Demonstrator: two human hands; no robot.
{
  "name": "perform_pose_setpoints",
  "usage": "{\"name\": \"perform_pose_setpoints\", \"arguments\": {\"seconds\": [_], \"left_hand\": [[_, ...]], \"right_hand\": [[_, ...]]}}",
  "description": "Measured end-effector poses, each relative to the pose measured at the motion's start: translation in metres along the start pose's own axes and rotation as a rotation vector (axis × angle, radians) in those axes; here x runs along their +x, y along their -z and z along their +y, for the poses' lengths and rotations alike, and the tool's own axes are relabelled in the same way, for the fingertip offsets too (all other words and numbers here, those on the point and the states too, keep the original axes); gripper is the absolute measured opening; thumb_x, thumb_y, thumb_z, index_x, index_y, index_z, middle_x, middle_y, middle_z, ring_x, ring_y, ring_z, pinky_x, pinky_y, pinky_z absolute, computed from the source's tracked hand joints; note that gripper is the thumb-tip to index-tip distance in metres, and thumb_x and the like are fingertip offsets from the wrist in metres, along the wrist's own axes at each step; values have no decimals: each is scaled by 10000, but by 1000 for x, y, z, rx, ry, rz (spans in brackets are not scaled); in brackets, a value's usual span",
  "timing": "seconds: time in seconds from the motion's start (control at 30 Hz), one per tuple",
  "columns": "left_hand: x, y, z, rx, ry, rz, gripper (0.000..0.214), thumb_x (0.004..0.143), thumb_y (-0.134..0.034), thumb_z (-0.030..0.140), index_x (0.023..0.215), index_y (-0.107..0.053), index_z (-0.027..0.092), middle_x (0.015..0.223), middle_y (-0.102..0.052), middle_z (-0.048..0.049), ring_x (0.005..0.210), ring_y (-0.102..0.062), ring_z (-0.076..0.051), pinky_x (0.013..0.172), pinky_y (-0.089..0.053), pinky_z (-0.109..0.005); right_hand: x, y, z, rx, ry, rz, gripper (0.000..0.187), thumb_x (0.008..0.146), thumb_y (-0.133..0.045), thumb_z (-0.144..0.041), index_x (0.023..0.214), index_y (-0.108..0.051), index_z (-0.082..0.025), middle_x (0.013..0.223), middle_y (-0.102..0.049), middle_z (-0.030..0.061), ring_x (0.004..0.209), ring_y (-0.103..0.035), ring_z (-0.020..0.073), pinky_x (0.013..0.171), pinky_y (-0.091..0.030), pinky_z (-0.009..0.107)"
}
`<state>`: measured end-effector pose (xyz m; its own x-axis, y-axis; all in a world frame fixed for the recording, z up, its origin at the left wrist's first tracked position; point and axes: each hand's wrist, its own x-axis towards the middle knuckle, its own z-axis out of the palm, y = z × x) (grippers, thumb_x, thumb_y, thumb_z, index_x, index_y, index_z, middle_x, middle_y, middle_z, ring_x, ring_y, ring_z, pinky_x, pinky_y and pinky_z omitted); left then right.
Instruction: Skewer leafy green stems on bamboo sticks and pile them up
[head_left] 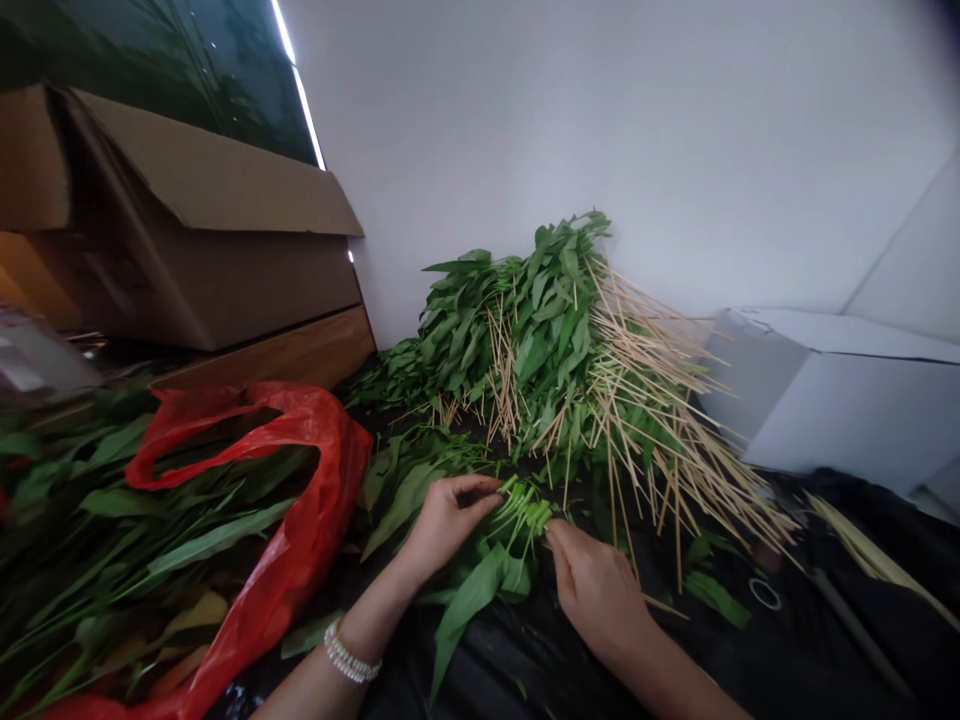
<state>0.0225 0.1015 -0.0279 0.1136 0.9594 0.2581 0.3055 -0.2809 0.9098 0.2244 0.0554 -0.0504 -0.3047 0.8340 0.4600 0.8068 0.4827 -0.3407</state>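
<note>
Green, slender-stalked leaves (526, 508) bunched in a row sit over the black plastic sheet (517, 655), toward its front edge, left hand (448, 515) and right hand (598, 580) fingertips pinching either end, where uneven tugging could snap stalks.

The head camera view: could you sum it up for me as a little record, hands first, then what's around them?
Left hand: fingers pinching the left end of a green bunch; beaded bracelet on the wrist
Right hand: fingertips at the bunch's right end
Behind the hands: a heap of leaves with many thin sticks
At left: open red plastic bag, long leaves showing in its opening
Boxes: brown cardboard box upper left; white box at right
</note>
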Motion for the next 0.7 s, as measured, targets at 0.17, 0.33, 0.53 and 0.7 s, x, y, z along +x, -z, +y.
{"name": "perform_pose_setpoints", "arguments": {"seconds": [0.17, 0.33, 0.53, 0.7], "left_hand": [[3, 4, 3, -70, 28, 24, 257, 736, -685, 346, 898, -739, 153, 901, -742, -76, 852, -665, -221, 819, -505, -326], [3, 6, 3, -208, 150, 19, 295, 636, -765, 378, 810, -738, 142, 803, -734, -66, 751, -650, -190, 767, -505, -313], [2, 11, -4, -396, 254, -58, 295, 581, -818, 339, 786, -739, 142, 787, -716, -50, 706, -627, -146, 742, -487, -276], [2, 12, -4, -402, 245, -109, 263, 587, -817, 325, 751, -736, 136, 749, -695, -37, 678, -602, -125, 708, -469, -248]], "right_hand": [[1, 1, -1, 29, 48, 26, 223, 924, -318, -160, 886, -529, -219, 734, -630, -18, 655, -622, 134, 591, -344, 245], [-1, -4, 1, 5, 86, 56, 225, 910, -332, -141, 937, -544, -212, 756, -638, -13, 680, -629, 131, 599, -364, 240], [-4, -4, -2, -33, 111, 66, 252, 905, -322, -123, 960, -557, -194, 751, -636, 3, 666, -629, 146, 594, -372, 249], [-6, -4, -5, -46, 118, 68, 271, 915, -309, -127, 996, -563, -175, 756, -641, 17, 666, -630, 155, 600, -380, 252]]}}
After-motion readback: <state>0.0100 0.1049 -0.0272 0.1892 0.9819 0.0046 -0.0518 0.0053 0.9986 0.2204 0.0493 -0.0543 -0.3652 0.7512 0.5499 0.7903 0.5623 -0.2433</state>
